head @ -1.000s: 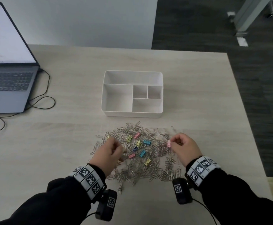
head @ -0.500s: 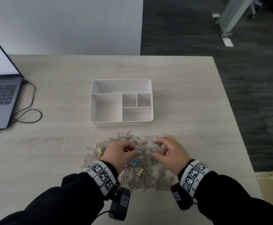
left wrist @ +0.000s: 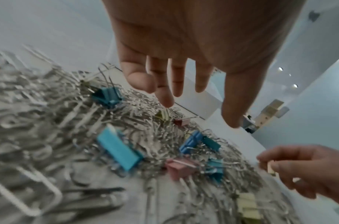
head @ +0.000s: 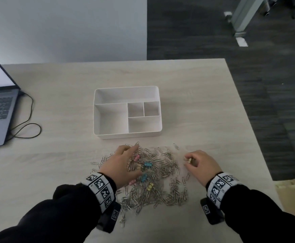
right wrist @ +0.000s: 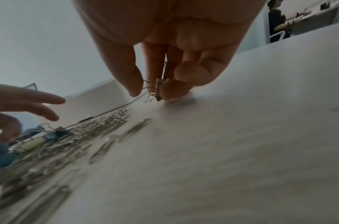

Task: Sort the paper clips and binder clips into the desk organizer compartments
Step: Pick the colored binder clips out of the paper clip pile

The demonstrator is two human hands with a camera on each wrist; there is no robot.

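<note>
Right hand (head: 200, 164): pinches a small pale binder clip (right wrist: 158, 89) between thumb and fingertips, just off the right edge of the pile, probably to carry it clear of the tangle.
Left hand (head: 120, 163): fingers spread and relaxed, holding nothing, hovering over the pile, likely choosing the next coloured clip.
Pile (head: 153, 178): paper clips and binder clips mixed on the worktop (head: 196, 111), near the front of the organizer.
Desk organizer (head: 97, 118): every compartment bare; sorting has barely begun.
</note>
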